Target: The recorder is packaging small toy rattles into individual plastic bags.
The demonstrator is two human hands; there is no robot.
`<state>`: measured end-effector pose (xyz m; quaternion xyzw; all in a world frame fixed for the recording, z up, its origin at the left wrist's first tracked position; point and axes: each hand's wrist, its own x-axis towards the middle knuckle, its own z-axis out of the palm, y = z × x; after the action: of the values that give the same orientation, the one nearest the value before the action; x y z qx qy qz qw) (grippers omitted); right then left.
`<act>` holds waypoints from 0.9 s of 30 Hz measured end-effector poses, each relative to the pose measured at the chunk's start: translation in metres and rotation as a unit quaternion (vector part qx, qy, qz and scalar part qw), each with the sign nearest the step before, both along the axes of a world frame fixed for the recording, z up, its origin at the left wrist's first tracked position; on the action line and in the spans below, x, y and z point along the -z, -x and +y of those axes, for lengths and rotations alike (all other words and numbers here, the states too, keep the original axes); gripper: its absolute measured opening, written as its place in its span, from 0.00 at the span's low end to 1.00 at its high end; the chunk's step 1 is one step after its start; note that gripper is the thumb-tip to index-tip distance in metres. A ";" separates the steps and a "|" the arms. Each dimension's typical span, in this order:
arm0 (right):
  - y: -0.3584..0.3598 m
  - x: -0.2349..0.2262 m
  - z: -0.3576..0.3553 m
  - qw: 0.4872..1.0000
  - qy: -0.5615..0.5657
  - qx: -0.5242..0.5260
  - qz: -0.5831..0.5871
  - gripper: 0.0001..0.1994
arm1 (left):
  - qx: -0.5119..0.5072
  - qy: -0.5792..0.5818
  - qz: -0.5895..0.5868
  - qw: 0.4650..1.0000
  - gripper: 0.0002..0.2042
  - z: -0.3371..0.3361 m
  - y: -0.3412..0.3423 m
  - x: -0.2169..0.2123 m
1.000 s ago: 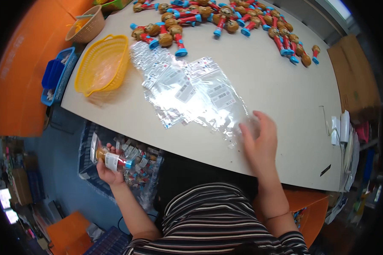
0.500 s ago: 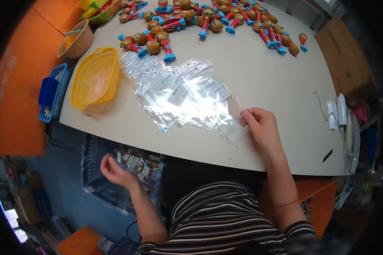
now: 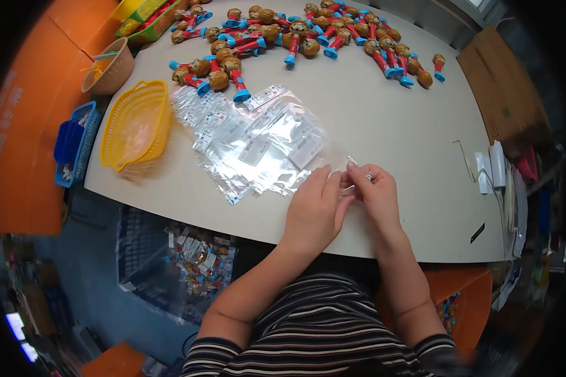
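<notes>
Near the table's front edge my two hands meet at a clear plastic bag (image 3: 352,188). My right hand (image 3: 377,198) pinches it between thumb and fingers. From the other side my left hand (image 3: 311,210) closes on the bag, its fingertips partly hidden behind the thumb and the film. Just beyond the hands a loose spread of clear plastic bags (image 3: 251,147) with printed labels lies on the table. Several toy figures (image 3: 237,78) with brown heads, red bodies and blue bases lie behind them.
A yellow basket (image 3: 110,144) sits at the table's left, near a tan basket (image 3: 124,70) and a blue basket (image 3: 87,151). Below the edge stands a blue crate (image 3: 132,251) of bagged toys. An orange bin (image 3: 468,308) is at lower right, a cardboard box (image 3: 506,94) at far right.
My left hand has risen from over the crate to the table and joined my right hand at the bag. The right hand has shifted slightly left. The view has moved a little.
</notes>
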<state>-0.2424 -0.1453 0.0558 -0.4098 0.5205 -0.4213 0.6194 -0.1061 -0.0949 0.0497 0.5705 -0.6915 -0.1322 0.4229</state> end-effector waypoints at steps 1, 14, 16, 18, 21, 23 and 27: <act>-0.001 0.002 -0.001 1.000 -0.002 -0.002 0.016 0.10 | 0.013 -0.030 0.005 0.999 0.20 0.003 -0.002 0.000; -0.022 0.014 0.000 0.997 -0.018 -0.019 -0.073 0.08 | -0.039 -0.135 -0.008 0.990 0.19 0.002 -0.014 0.004; -0.028 0.017 0.000 0.999 -0.010 -0.010 -0.048 0.08 | -0.070 -0.096 -0.004 0.993 0.19 0.001 -0.014 0.010; -0.033 0.022 0.000 1.000 -0.001 -0.003 -0.024 0.09 | -0.079 -0.089 -0.008 0.993 0.19 -0.002 -0.013 0.009; -0.036 0.025 0.000 0.999 0.018 0.012 -0.046 0.09 | -0.080 -0.115 0.005 0.990 0.16 -0.002 -0.017 0.008; -0.034 0.025 -0.001 0.996 -0.021 -0.006 -0.085 0.08 | -0.071 -0.149 0.022 0.986 0.13 -0.003 -0.020 0.009; -0.023 0.018 -0.003 0.994 -0.068 -0.039 -0.075 0.08 | -0.079 -0.123 0.093 0.985 0.06 -0.004 -0.024 0.011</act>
<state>-0.2196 -0.1484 0.0382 -0.3536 0.4841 -0.3899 0.6990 -0.0817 -0.0989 0.0384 0.6562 -0.5805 -0.2351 0.4208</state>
